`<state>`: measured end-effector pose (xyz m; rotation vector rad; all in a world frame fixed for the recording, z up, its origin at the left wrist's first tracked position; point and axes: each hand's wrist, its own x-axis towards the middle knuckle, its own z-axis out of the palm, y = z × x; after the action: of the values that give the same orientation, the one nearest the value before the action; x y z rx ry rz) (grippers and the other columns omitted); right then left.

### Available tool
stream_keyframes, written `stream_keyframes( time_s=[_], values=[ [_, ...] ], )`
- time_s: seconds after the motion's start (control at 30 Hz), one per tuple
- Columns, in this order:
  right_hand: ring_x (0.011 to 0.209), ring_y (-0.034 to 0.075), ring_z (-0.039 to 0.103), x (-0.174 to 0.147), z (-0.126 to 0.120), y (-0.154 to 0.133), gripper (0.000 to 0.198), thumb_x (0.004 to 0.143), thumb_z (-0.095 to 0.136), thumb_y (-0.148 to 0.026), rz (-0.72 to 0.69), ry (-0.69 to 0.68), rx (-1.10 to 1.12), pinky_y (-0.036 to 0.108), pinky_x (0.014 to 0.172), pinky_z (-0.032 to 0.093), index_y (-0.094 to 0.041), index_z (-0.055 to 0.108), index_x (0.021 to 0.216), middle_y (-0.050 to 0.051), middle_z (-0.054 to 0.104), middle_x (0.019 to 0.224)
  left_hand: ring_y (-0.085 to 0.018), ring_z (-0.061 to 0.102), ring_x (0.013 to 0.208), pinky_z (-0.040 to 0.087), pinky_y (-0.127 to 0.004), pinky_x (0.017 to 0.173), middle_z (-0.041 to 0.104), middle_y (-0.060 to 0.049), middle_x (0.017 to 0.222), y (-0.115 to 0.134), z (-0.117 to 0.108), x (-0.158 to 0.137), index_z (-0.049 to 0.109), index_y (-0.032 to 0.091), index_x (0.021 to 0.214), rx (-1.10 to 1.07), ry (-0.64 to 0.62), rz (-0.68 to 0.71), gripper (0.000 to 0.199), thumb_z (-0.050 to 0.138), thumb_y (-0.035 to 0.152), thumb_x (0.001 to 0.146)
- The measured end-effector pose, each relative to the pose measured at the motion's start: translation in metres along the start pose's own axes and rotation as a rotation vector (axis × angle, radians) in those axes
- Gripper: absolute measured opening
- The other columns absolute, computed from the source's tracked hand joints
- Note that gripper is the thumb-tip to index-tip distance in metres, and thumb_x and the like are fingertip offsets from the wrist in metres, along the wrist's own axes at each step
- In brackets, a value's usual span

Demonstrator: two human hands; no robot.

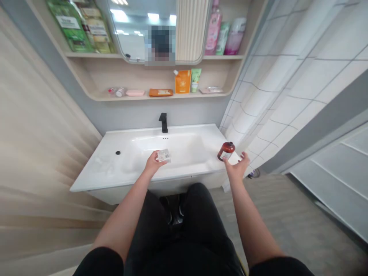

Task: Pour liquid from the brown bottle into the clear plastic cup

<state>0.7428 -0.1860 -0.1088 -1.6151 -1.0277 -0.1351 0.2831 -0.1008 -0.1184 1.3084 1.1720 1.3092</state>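
A home-style bathroom, seen from above a white washbasin (184,153) set into a white surface (94,172). A black tap (163,122) stands at the back edge of the basin, and directly above it hangs a rounded mirror (135,30). Pale wooden shelves (161,96) wrap around the mirror: the one just above the tap carries an orange refill pouch (182,81), a green tube (196,79) and a pink soap case (135,92), while pink bottles (214,28) stand higher, right of the mirror. White tiled wall (287,76) rises to the right of the basin, and grey flooring (281,214) lies below it.
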Motion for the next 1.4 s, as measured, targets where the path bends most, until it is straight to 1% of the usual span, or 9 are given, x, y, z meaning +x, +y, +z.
stream_keyframes(
  time_s=[0.1, 0.17, 0.33, 0.43, 0.57, 0.77, 0.9, 1.2, 1.4],
  values=[
    [0.145, 0.041, 0.053, 0.033, 0.015, 0.021, 0.133, 0.059, 0.093, -0.063, 0.169, -0.139, 0.066, 0.055, 0.116, 0.051, -0.015, 0.029, 0.165, 0.027, 0.044, 0.163, -0.030, 0.073, 0.118, 0.058, -0.046, 0.104, 0.077, -0.008, 0.118, 0.005, 0.000, -0.002, 0.067, 0.023, 0.118, 0.018, 0.021, -0.006, 0.077, 0.106, 0.033, 0.051],
    [0.141, 0.040, 0.059, 0.043, 0.027, 0.027, 0.137, 0.055, 0.095, -0.061, 0.216, -0.243, 0.096, 0.052, 0.115, 0.052, -0.017, 0.028, 0.167, 0.026, 0.049, 0.162, -0.030, 0.073, 0.119, 0.059, -0.045, 0.103, 0.076, -0.008, 0.119, 0.007, 0.000, -0.003, 0.067, 0.023, 0.117, 0.017, 0.028, -0.009, 0.076, 0.105, 0.032, 0.051],
    [0.115, 0.037, 0.073, 0.047, 0.043, 0.018, 0.098, 0.058, 0.094, -0.060, 0.203, -0.304, 0.029, 0.052, 0.107, 0.056, -0.020, 0.060, 0.141, 0.016, 0.077, 0.128, -0.027, 0.073, 0.116, 0.058, -0.044, 0.105, 0.076, -0.008, 0.119, 0.006, 0.000, -0.002, 0.067, 0.022, 0.115, -0.023, 0.013, 0.007, 0.073, 0.104, 0.033, 0.054],
    [0.106, 0.035, 0.076, 0.038, 0.057, -0.004, 0.085, 0.060, 0.094, -0.059, 0.153, -0.370, 0.061, 0.050, 0.102, 0.058, -0.022, 0.066, 0.131, 0.013, 0.081, 0.116, -0.028, 0.073, 0.116, 0.058, -0.044, 0.105, 0.075, -0.008, 0.118, 0.002, -0.001, 0.000, 0.067, 0.023, 0.118, 0.004, 0.038, 0.011, 0.073, 0.103, 0.034, 0.055],
    [0.106, 0.031, 0.078, 0.011, 0.096, -0.048, 0.079, 0.064, 0.094, -0.054, 0.059, -0.527, 0.213, 0.046, 0.101, 0.060, -0.023, 0.065, 0.131, 0.010, 0.081, 0.118, -0.029, 0.073, 0.116, 0.058, -0.046, 0.104, 0.075, -0.008, 0.119, -0.003, -0.001, 0.002, 0.067, 0.023, 0.119, 0.044, 0.067, 0.027, 0.072, 0.102, 0.035, 0.057],
    [0.106, 0.029, 0.077, -0.043, 0.165, -0.116, 0.080, 0.060, 0.098, -0.039, -0.052, -0.825, 0.338, 0.044, 0.102, 0.060, -0.024, 0.065, 0.132, 0.006, 0.082, 0.117, -0.031, 0.074, 0.119, 0.057, -0.048, 0.106, 0.077, -0.011, 0.124, -0.002, -0.002, 0.002, 0.068, 0.022, 0.123, 0.015, 0.065, 0.030, 0.073, 0.100, 0.032, 0.059],
    [0.108, 0.030, 0.077, -0.069, 0.193, -0.134, 0.081, 0.060, 0.098, -0.033, -0.076, -0.906, 0.372, 0.045, 0.103, 0.060, -0.024, 0.064, 0.133, 0.006, 0.081, 0.120, -0.030, 0.074, 0.118, 0.057, -0.046, 0.106, 0.077, -0.011, 0.127, -0.001, -0.003, 0.002, 0.069, 0.022, 0.123, -0.022, 0.084, 0.013, 0.073, 0.100, 0.030, 0.057],
    [0.108, 0.029, 0.078, -0.083, 0.197, -0.127, 0.078, 0.062, 0.095, -0.027, -0.164, -1.033, 0.332, 0.043, 0.101, 0.060, -0.025, 0.066, 0.134, 0.005, 0.082, 0.118, -0.029, 0.073, 0.114, 0.058, -0.042, 0.101, 0.077, -0.009, 0.123, 0.001, -0.004, 0.001, 0.072, 0.022, 0.121, -0.020, 0.039, 0.028, 0.072, 0.100, 0.030, 0.055],
    [0.104, 0.028, 0.077, -0.084, 0.195, -0.127, 0.073, 0.063, 0.094, -0.025, -0.180, -1.054, 0.321, 0.041, 0.099, 0.060, -0.026, 0.069, 0.131, 0.003, 0.082, 0.116, -0.030, 0.072, 0.117, 0.058, -0.041, 0.098, 0.077, -0.009, 0.124, 0.004, -0.016, 0.005, 0.072, 0.023, 0.124, 0.180, -0.001, 0.056, 0.075, 0.100, 0.034, 0.055]
  ],
)
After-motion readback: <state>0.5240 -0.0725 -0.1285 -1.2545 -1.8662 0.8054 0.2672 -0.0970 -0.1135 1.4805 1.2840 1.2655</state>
